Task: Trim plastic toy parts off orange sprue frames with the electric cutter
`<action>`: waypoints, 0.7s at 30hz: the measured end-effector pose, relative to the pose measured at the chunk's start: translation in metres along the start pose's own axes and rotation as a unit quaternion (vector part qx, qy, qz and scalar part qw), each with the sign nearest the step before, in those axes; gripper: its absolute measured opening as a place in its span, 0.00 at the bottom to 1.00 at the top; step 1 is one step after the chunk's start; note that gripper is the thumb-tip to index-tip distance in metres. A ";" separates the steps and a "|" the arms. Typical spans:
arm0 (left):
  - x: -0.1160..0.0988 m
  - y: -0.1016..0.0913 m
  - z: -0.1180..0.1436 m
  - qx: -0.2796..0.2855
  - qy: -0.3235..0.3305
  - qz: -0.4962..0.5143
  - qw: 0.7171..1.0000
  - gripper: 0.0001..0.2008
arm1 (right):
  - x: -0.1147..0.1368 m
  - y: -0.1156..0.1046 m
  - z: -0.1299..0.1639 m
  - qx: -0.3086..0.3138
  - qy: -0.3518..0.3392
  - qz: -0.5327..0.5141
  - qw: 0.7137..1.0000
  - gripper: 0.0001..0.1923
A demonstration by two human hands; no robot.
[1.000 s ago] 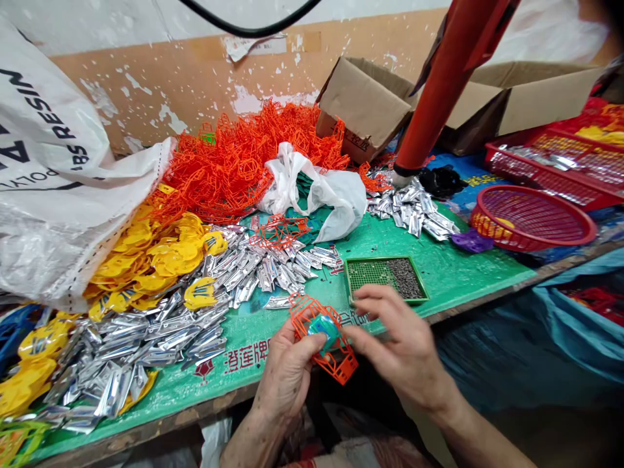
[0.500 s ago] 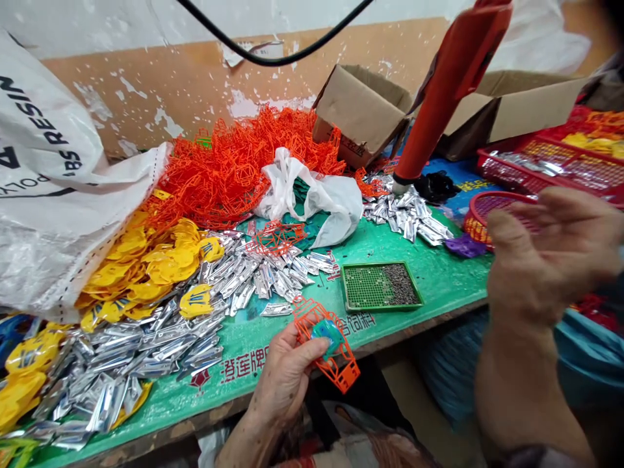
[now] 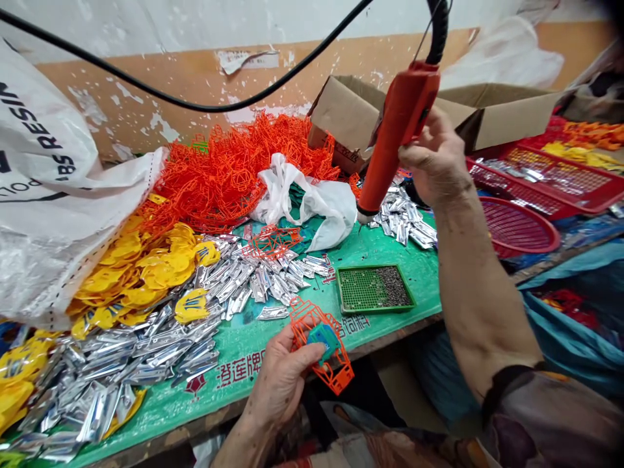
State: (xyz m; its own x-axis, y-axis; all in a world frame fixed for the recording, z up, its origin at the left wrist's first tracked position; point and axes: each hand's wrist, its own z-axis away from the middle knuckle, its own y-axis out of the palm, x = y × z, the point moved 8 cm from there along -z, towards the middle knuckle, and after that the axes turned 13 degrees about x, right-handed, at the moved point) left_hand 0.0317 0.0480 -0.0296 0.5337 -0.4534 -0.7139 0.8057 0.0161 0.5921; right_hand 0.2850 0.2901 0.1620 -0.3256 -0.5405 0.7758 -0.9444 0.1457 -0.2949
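My left hand (image 3: 287, 364) pinches an orange plastic frame (image 3: 336, 380) with a teal plastic piece (image 3: 322, 341) lying on it, just over the table's front edge. My right hand (image 3: 436, 156) is up on the right, its fingers around the far side of a red electric screwdriver (image 3: 397, 130) that hangs from a black cable. The screwdriver tilts with its tip down toward the table. Between the hands on the green table cover sits a green perforated tray (image 3: 373, 305) with small dark screws (image 3: 396, 285) gathered at its right end.
Silver blade-like pieces (image 3: 146, 344), yellow plastic pieces (image 3: 168, 260) and a heap of orange frames (image 3: 219, 169) cover the left and back. A white sack (image 3: 63, 227) stands left. Cardboard boxes (image 3: 348, 110) are behind; red baskets (image 3: 521, 234) lie right. A black cable (image 3: 209, 107) loops overhead.
My right hand has moved left from the red baskets and taken hold of the screwdriver, which now hangs further left. My left hand keeps the orange frame in nearly the same place.
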 end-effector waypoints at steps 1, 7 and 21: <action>-0.001 -0.001 0.000 -0.002 -0.001 0.000 1.000 0.17 | 0.004 0.016 -0.002 0.043 0.014 -0.022 0.999 0.32; -0.003 -0.009 -0.002 -0.038 -0.009 0.011 0.999 0.17 | 0.036 0.061 -0.008 0.143 0.043 -0.144 0.978 0.19; 0.006 -0.018 -0.015 -0.043 -0.039 0.017 0.998 0.20 | 0.011 0.075 0.087 0.090 0.130 -0.209 0.965 0.13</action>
State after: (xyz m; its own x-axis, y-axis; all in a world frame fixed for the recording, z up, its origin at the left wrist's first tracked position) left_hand 0.0245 0.0583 -0.0497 0.5420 -0.5196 -0.6605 0.8083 0.1072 0.5789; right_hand 0.2148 0.2231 0.0995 0.0589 -0.2906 0.9550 -0.9799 -0.1996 -0.0003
